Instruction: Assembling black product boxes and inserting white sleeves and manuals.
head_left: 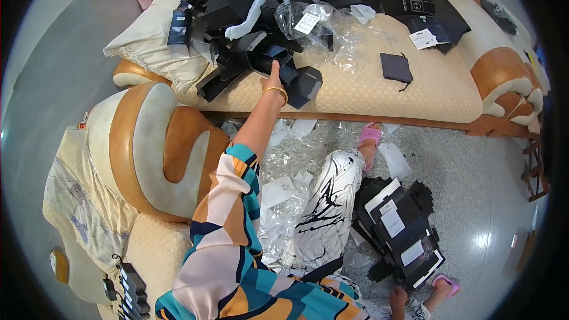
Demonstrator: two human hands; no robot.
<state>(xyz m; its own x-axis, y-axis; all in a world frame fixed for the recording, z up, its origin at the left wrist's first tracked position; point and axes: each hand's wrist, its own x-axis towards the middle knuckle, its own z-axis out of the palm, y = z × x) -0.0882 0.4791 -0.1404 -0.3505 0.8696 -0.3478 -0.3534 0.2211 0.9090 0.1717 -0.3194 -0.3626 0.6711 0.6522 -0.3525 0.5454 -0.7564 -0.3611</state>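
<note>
My left hand (272,80), with a gold bangle at the wrist, reaches to the sofa and is closed on a black cardboard box (275,60), thumb on top. The box lies at the front of a heap of opened black boxes (228,9), and the hand hides part of it. Just below it a black flap (305,87) hangs over the sofa's front edge. Low in the picture, my right hand (398,300) is beside a stack of flattened black boxes (400,231) on the floor. Its fingers look curled; anything in them is hidden.
Clear plastic wrap (320,21) lies on the cream sofa (438,83), near a dark drawstring pouch (396,67). More plastic and paper (278,192) litter the floor by my legs. A rounded armrest (139,148) stands left of my arm. A wooden stool (535,172) is far right.
</note>
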